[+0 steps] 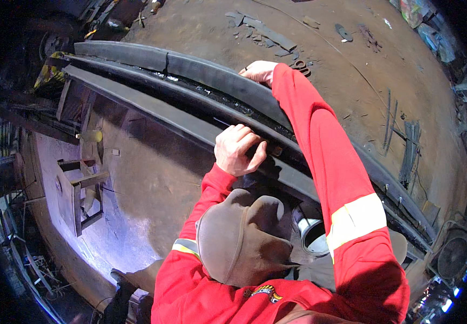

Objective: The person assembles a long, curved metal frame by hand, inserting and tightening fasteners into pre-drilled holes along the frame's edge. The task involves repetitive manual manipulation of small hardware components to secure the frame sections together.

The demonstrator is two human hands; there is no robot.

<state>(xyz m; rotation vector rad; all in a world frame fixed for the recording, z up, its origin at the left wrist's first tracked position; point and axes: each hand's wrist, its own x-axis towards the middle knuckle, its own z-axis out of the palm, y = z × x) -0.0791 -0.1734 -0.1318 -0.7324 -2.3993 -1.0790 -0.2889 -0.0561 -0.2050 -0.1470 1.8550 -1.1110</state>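
A long dark steel beam (201,68) with a raised far flange runs diagonally from the upper left to the lower right. My right hand (260,72) reaches across it, fingers curled over its far edge and partly hidden. Nearer to me, my left hand (239,150) rests at the beam's near side with its fingers bent in; what they close on, if anything, is hidden. A small brownish piece (276,151) lies beside the left thumb. In front of the beam runs a flat dark steel bar (136,100). Both arms wear red sleeves with reflective bands.
Below my left hand bulges a grey-brown cloth thing (230,237), beside a round metal can (315,244). A metal frame stand (85,189) is on the left. Scrap strips (270,35) and thin rods (410,151) lie on the brown floor beyond the beam. A fan-like round thing (454,256) stands right.
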